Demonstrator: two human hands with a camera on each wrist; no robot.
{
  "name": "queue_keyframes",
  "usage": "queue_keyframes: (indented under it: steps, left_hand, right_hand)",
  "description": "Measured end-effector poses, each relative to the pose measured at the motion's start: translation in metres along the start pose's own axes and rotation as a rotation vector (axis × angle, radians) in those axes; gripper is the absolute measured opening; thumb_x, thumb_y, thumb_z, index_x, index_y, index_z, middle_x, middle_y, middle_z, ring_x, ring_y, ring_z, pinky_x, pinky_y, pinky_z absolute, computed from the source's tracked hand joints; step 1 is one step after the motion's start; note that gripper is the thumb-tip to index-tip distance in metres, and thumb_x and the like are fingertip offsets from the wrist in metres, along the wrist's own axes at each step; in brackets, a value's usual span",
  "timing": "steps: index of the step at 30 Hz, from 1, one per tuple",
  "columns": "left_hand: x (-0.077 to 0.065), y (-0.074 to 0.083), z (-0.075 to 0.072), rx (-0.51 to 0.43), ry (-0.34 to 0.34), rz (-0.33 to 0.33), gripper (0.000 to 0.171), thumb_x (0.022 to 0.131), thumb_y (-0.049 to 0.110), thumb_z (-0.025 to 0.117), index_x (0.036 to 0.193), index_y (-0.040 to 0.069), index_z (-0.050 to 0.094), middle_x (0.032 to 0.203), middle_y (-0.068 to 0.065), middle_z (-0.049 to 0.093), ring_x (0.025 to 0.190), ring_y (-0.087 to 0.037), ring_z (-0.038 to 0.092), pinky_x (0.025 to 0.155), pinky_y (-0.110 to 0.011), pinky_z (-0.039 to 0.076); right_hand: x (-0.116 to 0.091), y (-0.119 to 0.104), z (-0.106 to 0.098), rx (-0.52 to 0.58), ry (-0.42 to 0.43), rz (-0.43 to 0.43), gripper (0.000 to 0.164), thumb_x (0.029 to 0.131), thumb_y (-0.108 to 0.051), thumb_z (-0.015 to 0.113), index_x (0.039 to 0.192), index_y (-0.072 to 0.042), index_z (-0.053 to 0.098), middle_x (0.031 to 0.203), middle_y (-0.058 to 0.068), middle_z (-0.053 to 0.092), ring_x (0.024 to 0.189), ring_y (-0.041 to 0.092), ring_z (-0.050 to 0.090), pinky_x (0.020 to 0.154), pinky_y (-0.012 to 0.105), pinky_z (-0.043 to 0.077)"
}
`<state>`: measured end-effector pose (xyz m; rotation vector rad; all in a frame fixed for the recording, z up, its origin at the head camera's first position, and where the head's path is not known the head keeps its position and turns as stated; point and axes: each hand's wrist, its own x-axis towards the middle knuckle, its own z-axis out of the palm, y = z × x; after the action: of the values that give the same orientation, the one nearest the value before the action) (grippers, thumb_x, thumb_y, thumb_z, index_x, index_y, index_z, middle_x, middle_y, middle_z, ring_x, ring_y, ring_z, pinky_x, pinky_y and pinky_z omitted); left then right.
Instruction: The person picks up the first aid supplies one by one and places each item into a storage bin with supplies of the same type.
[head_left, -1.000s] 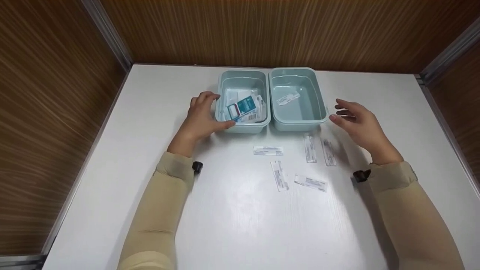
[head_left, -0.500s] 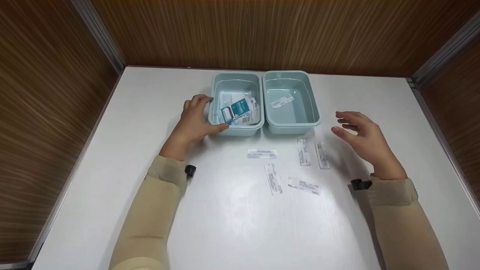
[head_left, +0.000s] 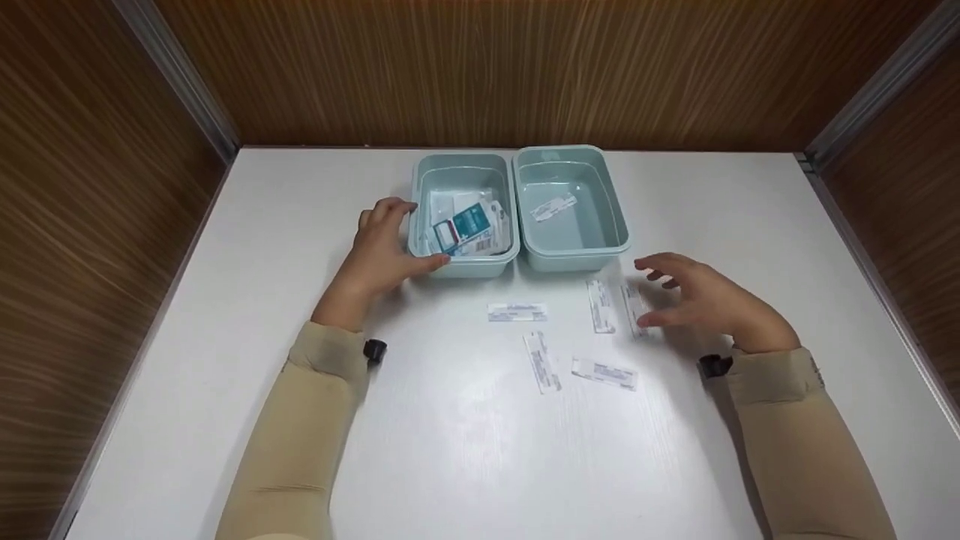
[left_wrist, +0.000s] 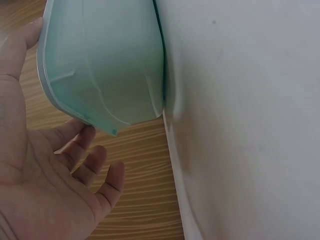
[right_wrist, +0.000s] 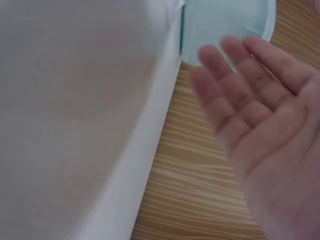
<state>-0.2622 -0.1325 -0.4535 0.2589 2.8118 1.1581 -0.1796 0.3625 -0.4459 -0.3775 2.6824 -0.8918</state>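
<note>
Packet (head_left: 633, 306) could dodge a pinch, lying flat; right hand (head_left: 701, 301) close by, wide, contact unclear. Left hand (head_left: 377, 251), spread, touches left bin (head_left: 480, 268); pushing could shift it.

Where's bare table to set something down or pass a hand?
Biggest patch: the near table, between the sleeves, in front of the five loose packets. Also back left, beside the left box and left hand, and back right, beyond the right hand and right box. Crowded: the strip before the boxes, where packets lie.
</note>
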Motion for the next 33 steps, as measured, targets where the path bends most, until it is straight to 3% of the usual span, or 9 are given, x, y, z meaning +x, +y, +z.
queue_keyframes:
  steps: [4,8,12,23,33]
  left_hand:
    - [0.000,-0.003,0.001,0.005,0.003,0.002,0.112,0.081,0.060,0.099,0.170,0.018,0.046,0.178,-0.005,0.035,0.160,-0.029,0.032,0.138,-0.055,0.038]
    - [-0.001,-0.005,-0.002,0.008,0.014,0.003,0.111,0.081,0.059,0.099,0.170,0.017,0.046,0.178,-0.006,0.036,0.159,-0.029,0.033,0.138,-0.055,0.038]
    - [0.000,-0.004,-0.001,-0.005,0.018,0.009,0.110,0.082,0.059,0.099,0.169,0.017,0.047,0.178,-0.006,0.037,0.159,-0.029,0.033,0.138,-0.055,0.039]
    - [0.000,-0.007,0.008,0.002,0.015,0.024,0.109,0.083,0.060,0.097,0.169,0.018,0.046,0.178,-0.006,0.036,0.160,-0.030,0.034,0.137,-0.055,0.040]
    - [0.006,-0.008,0.005,0.001,0.033,0.035,0.109,0.082,0.059,0.098,0.169,0.016,0.048,0.177,-0.006,0.038,0.160,-0.031,0.034,0.137,-0.055,0.040]
  right_hand:
    - [0.007,0.003,0.008,-0.078,-0.100,0.031,0.123,0.077,-0.037,0.107,0.173,0.000,0.039,0.174,0.025,0.044,0.157,0.049,0.046,0.132,0.071,0.039]
    - [0.014,0.003,0.014,-0.125,-0.145,0.062,0.132,0.074,-0.039,0.109,0.176,-0.001,0.034,0.179,0.029,0.032,0.164,0.054,0.034,0.134,0.074,0.034]
    - [0.014,0.004,0.017,-0.165,-0.146,0.073,0.128,0.075,-0.036,0.108,0.176,-0.003,0.036,0.179,0.030,0.030,0.163,0.055,0.031,0.132,0.076,0.036]
    - [0.010,0.012,0.022,-0.175,-0.103,0.045,0.107,0.074,-0.028,0.107,0.163,0.001,0.055,0.169,0.031,0.041,0.155,0.056,0.038,0.128,0.076,0.041]
    - [0.017,0.013,0.020,-0.163,-0.080,0.027,0.104,0.073,-0.029,0.108,0.158,0.002,0.057,0.169,0.031,0.046,0.155,0.055,0.042,0.129,0.076,0.039]
